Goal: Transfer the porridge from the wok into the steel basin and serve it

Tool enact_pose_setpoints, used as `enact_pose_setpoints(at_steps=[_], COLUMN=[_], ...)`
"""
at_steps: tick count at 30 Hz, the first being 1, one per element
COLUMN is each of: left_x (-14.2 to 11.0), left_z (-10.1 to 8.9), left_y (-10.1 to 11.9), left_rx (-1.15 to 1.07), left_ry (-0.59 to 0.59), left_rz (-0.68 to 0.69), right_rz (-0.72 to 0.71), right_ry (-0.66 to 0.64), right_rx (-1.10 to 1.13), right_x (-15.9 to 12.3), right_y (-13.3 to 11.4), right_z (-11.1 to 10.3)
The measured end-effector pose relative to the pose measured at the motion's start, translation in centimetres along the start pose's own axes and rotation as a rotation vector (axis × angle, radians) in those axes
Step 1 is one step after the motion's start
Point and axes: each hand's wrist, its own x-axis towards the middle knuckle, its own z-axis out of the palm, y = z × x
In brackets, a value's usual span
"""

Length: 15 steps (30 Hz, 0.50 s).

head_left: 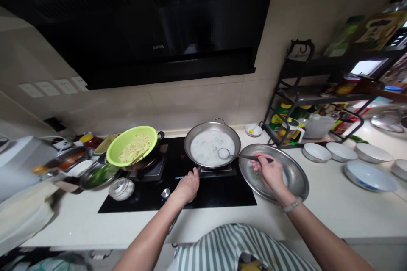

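A steel wok (191, 161) full of white, milky liquid with green bits stands on the right side of the black cooktop (219, 192). At its near side, my left hand (188, 185) is closed around the wok's handle, most of which the hand and arm hide. My right hand (269, 171) grips a long-handled ladle (240, 156) by its dark handle. The ladle's bowl sits in the liquid near the wok's right edge. Beneath my right hand lies a wide, shallow metal basin (299, 182) on the counter, touching or very near the cooktop.
To the left, a lime-green colander (116, 148) with pale shredded food rests on a dark pot. A glass jar (121, 189) stands at the cooktop's left edge. White bowls (316, 152) line the right counter below a black rack (297, 93). The range hood (159, 63) hangs overhead.
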Motion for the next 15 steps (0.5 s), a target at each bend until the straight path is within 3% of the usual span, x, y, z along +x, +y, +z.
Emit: enact_pose_setpoints(at_steps=[15], left_x=[0.05], left_z=[0.06], left_y=[-0.03], left_rx=[-0.002], left_ry=[0.002], left_rz=[0.014], right_rz=[0.008], right_ry=[-0.006], right_rx=[0.033], right_x=[-0.11], right_y=[-0.56], right_z=[-0.46])
